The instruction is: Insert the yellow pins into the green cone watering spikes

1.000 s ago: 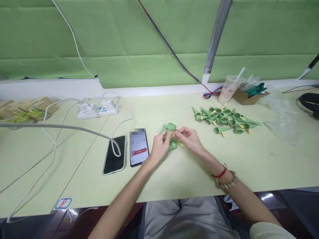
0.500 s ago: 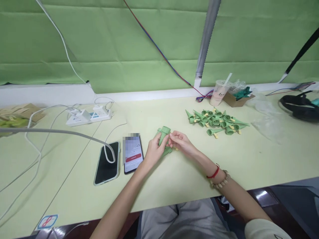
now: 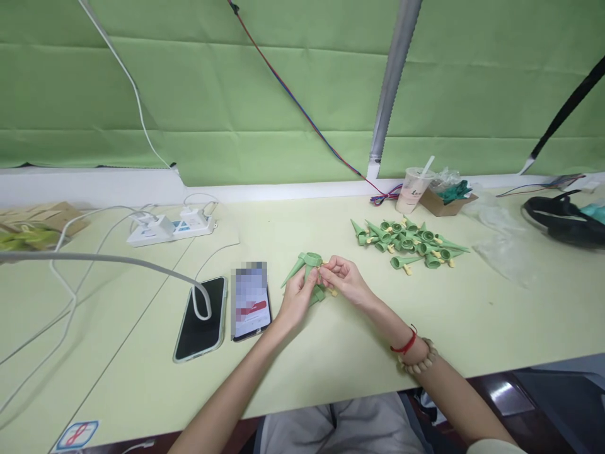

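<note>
My left hand is closed around a green plastic watering spike, its round collar facing up. At the side of that collar, my right hand pinches a small yellow valve, mostly covered by the fingertips. Another green cone sticks out to the left behind my left hand. Under the hands lies more green plastic, with a yellow tip beside it. To the right, a pile of green watering spikes with yellow valves rests on the table.
Two phones, one dark and one lit, lie left of my hands. Cables run from a power strip. At the back right stand a drink cup and a small cardboard box, near a clear plastic bag.
The view has tilted up slightly, so the table sits lower. The yellow valve now shows at my right fingertips, and the cone left of my left hand is more exposed.
</note>
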The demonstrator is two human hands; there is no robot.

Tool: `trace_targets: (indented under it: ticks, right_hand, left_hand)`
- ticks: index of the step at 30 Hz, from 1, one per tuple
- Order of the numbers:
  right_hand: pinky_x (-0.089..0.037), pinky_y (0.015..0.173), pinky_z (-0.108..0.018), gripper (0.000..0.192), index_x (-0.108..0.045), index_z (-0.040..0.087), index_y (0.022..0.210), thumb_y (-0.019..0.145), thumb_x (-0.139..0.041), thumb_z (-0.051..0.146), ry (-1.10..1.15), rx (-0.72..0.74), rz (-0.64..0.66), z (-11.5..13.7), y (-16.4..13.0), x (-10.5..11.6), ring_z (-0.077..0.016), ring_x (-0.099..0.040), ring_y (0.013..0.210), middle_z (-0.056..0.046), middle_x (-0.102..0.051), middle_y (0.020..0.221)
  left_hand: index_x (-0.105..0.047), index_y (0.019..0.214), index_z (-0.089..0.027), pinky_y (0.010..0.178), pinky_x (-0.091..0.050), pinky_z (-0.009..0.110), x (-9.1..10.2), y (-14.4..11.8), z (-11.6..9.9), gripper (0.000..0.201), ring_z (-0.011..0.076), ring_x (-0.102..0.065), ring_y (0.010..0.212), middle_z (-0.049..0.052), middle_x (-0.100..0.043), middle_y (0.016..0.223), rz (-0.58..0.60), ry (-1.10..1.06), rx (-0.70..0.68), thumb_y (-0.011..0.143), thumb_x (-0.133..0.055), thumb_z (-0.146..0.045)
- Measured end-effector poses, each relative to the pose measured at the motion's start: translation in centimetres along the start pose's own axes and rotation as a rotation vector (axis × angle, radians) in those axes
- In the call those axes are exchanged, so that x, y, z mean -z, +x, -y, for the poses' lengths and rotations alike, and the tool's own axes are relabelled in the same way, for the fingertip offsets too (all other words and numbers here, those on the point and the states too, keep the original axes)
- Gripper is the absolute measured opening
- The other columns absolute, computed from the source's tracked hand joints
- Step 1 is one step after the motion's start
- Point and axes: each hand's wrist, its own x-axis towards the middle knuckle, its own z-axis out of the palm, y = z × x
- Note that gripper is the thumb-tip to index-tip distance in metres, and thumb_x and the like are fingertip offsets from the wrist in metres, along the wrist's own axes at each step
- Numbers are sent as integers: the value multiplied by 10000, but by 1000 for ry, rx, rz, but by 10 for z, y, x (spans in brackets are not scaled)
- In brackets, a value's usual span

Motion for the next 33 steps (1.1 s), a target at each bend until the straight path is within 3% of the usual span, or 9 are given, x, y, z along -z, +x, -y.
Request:
trace_targets:
  ticks: [4,9,14,17,22,26,33]
  right_hand:
    - [-401,519,-235,328,-448,197,638,702,-646,451,-76,47,-27,-1,-3,-5,-92,-499,513,24,-566,586]
    - [-443,623,-259,303,-457,204,645,711,-644,433,-278,155,-116,-2,-6,-4,-138,-563,649,5,-577,625]
    - [-437,557,-227,276,-522,191,724,727,-629,445,-72,56,-68,-3,-2,-1,-101,-543,567,16,-589,629]
    - [-455,596,-216,270,-565,180,729,729,-632,442,58,-6,-57,-3,0,-1,-79,-544,550,28,-595,612]
    - [-486,655,-228,273,-601,172,739,695,-674,431,203,-108,-4,-4,-1,-1,-87,-597,585,11,-648,649]
    - [-490,672,-216,271,-610,170,716,655,-712,414,309,-212,6,-6,-1,-2,-80,-606,604,6,-660,683]
    - [-489,649,-237,273,-617,176,679,624,-726,420,209,-133,-30,-5,0,0,-84,-573,577,11,-646,643]
  left_hand:
    - [-433,626,-167,354,-201,186,-3,-3,-4,451,41,-241,373,-62,-328,458,35,-190,123,756,-472,-597]
    - [-431,638,-174,312,-84,196,-5,-4,-9,465,28,-124,308,-98,-216,383,63,-215,227,746,-463,-626]
    - [-457,655,-174,309,-127,203,-5,-2,-18,460,29,-160,305,-92,-260,367,26,-113,133,746,-464,-625]
    - [-450,643,-176,311,-152,201,-2,-2,-21,456,30,-180,304,-90,-262,368,19,-72,96,761,-448,-616]
    - [-401,601,-182,304,-167,201,1,-1,-16,492,42,-197,291,-87,-242,355,6,-61,89,796,-352,-631]
    - [-367,570,-180,313,-172,195,2,0,-9,490,40,-203,315,-81,-259,370,-40,-9,57,789,-388,-618]
    - [-411,606,-179,337,-209,195,3,1,0,475,56,-250,347,-71,-282,401,-63,60,20,806,-356,-607]
